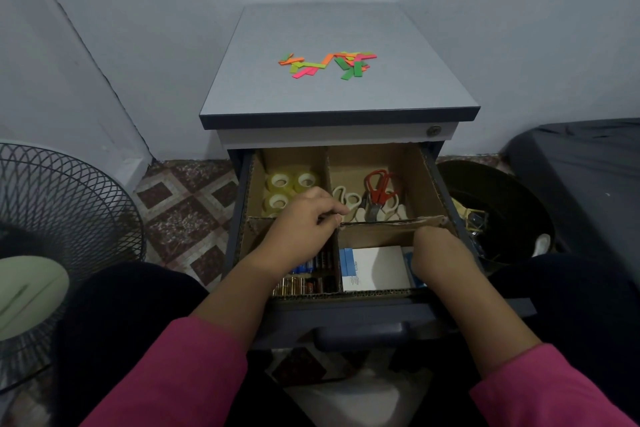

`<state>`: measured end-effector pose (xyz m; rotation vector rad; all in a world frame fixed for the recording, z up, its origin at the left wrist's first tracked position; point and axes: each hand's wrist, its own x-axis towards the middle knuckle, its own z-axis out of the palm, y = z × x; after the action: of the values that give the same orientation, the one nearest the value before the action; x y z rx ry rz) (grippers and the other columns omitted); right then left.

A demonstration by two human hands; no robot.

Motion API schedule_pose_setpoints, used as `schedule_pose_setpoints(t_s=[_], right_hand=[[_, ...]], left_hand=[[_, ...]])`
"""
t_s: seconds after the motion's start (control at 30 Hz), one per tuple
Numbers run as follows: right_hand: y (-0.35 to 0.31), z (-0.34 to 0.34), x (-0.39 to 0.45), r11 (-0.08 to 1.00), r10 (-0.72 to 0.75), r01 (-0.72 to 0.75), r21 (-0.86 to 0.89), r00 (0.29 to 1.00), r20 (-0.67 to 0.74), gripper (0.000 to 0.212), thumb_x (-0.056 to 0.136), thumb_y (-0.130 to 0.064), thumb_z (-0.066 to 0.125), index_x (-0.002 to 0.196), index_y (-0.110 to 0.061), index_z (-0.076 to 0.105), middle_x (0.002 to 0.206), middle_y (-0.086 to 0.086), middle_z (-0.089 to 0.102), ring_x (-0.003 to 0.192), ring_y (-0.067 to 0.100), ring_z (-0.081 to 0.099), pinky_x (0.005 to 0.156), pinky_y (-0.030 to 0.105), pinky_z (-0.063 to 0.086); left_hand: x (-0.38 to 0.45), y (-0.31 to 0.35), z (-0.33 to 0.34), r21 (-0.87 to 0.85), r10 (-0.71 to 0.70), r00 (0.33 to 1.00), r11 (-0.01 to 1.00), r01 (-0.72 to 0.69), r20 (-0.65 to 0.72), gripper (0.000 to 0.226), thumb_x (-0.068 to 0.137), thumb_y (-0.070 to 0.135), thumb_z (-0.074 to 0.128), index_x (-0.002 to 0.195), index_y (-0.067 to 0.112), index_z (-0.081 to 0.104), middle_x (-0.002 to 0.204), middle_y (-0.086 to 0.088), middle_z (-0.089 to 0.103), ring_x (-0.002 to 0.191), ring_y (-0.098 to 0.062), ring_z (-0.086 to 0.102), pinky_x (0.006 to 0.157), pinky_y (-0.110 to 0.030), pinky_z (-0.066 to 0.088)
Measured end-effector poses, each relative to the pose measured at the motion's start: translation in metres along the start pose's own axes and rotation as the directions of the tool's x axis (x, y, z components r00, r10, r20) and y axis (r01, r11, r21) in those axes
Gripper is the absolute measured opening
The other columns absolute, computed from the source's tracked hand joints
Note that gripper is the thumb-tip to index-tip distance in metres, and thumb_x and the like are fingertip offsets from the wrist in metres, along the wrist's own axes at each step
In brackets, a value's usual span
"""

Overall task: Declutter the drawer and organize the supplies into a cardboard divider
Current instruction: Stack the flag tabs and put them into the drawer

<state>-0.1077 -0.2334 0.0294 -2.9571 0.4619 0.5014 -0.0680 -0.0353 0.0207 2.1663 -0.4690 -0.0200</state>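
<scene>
Open drawer (446, 180) fitted with a cardboard divider (381, 222) of four compartments. Left hand (304, 222), fingers curled, pinches the top edge of the cross wall at its junction with the centre wall; right hand (436, 253) reaches down into the near right compartment, its fingers hidden behind the wall, so their closure cannot be told. Risk, as a judgement: the cross wall beyond the right hand looks crumpled along its top; pressing or pulling it unevenly could buckle it further or lift it from its slot, letting supplies slide between compartments. Contents: beyond the left fingertips, tape rolls (287, 185); just past them to the right, scissors (375, 196), one pair red-handled; beneath the left wrist, batteries (304, 276); beside the right hand, a white box (375, 267). Coloured sticky flags (329, 64) lie unsorted on the cabinet top (415, 80), well beyond both hands.
</scene>
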Motion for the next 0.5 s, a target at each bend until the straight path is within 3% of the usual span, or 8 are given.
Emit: schedule_pose_setpoints(t_s=[0.23,0.5], right_hand=[[-0.0013,-0.0019,-0.0025,1.000,-0.010,0.010,-0.001,1.000,0.006,0.023,0.095,-0.011,0.049,0.115,-0.006,0.059,0.116,0.011,0.062,0.107,0.027,0.061,0.080,0.034,0.049],[-0.0019,-0.0011,0.0002,0.999,-0.006,0.004,0.047,0.999,0.045,0.020,0.093,-0.014,0.052,0.108,-0.006,0.063,0.113,0.010,0.063,0.105,0.027,0.061,0.081,0.034,0.049]], left_hand=[[0.0006,0.0007,-0.0006,-0.012,-0.010,1.000,1.000,0.010,0.001,0.017,0.092,0.012,0.060,0.103,0.019,0.072,0.098,0.017,0.054,0.100,-0.006,0.056,0.094,-0.027,0.046],[0.0001,0.0006,-0.0004,-0.010,-0.009,1.000,1.000,0.009,0.005,0.018,0.092,0.012,0.060,0.103,0.019,0.072,0.099,0.016,0.054,0.101,-0.006,0.056,0.095,-0.030,0.047]])
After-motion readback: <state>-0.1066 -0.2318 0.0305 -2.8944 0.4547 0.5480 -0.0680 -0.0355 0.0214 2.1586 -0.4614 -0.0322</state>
